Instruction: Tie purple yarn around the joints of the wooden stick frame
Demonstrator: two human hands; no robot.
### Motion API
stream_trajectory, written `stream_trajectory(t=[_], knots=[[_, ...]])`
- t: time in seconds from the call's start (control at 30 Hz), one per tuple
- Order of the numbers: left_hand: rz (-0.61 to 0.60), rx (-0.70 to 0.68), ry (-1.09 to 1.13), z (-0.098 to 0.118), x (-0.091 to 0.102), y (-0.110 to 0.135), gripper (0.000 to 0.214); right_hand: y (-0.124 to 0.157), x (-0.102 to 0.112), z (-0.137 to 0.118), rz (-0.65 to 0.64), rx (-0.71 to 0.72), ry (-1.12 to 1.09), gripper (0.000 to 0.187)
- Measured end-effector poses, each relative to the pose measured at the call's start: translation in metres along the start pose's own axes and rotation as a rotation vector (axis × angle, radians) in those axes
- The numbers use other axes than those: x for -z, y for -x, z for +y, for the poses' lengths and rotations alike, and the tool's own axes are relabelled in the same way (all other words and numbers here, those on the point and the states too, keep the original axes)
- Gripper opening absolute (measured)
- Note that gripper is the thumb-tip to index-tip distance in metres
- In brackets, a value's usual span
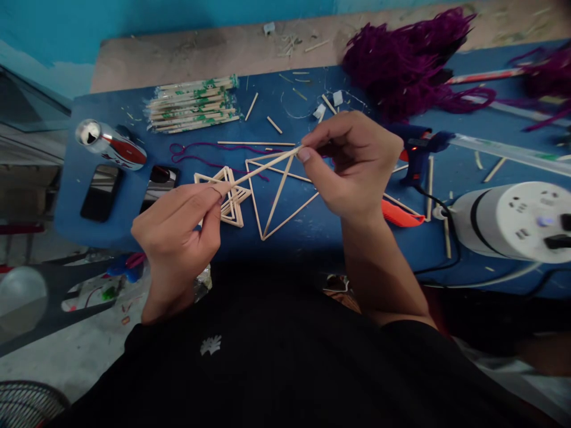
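Observation:
A thin wooden stick [263, 168] runs slantwise between my two hands. My left hand [181, 229] pinches its near left end, fingers closed. At its far end, my right hand [352, 163] closes thumb and forefinger where the stick meets the tip of another stick [280, 193]. That second stick slopes down to the corner of a triangular stick frame [256, 205] on the table. My right hand hides part of this frame. Just beyond my left hand sits a stack of small star-shaped stick frames [234, 208], partly covered by the fingers.
Wrapped chopsticks [194, 107], a can [111, 145] and a phone [102, 193] lie left on the blue table [134, 232]. Purple yarn [401, 65], a glue gun [417, 154], an orange object [401, 214] and a white power tower [499, 220] with cables are right.

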State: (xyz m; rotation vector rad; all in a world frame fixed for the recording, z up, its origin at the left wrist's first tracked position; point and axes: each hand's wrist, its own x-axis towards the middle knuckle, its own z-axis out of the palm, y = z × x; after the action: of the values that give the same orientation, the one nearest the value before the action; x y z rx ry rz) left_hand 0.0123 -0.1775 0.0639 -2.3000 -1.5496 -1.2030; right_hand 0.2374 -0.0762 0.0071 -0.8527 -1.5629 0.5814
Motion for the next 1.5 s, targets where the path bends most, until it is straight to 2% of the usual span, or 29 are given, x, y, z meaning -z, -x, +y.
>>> stream_trajectory(t=[0.13,0.27,0.43,0.57,0.93,1.13,1.3,1.5], knots=[[-0.016,0.011,-0.002,0.000,0.001,0.001,0.033,-0.002,0.000,-0.008,-0.012,-0.046,0.025,0.026],[-0.008,0.011,0.000,0.000,0.001,0.001,0.034,-0.003,0.000,-0.013,0.002,-0.032,-0.040,0.030],[-0.016,0.016,-0.003,0.000,0.001,0.001,0.031,-0.002,-0.001,-0.008,-0.012,-0.085,-0.013,0.039],[-0.016,0.030,-0.034,0.000,0.001,0.001,0.026,-0.001,0.000,-0.005,-0.036,-0.097,0.030,0.039],[-0.024,0.015,-0.015,0.000,0.002,0.000,0.029,-0.004,0.002,0.000,-0.123,-0.121,-0.033,0.044],[-0.011,0.022,-0.005,-0.001,0.001,0.001,0.029,-0.003,0.001,0.001,-0.098,-0.098,-0.056,0.039],[0.000,0.015,0.008,-0.001,0.001,0.002,0.031,-0.002,0.001,0.002,-0.099,-0.028,-0.171,0.036],[-0.018,0.027,-0.007,-0.001,0.002,0.002,0.030,-0.006,-0.001,-0.009,-0.096,-0.070,-0.033,0.035]])
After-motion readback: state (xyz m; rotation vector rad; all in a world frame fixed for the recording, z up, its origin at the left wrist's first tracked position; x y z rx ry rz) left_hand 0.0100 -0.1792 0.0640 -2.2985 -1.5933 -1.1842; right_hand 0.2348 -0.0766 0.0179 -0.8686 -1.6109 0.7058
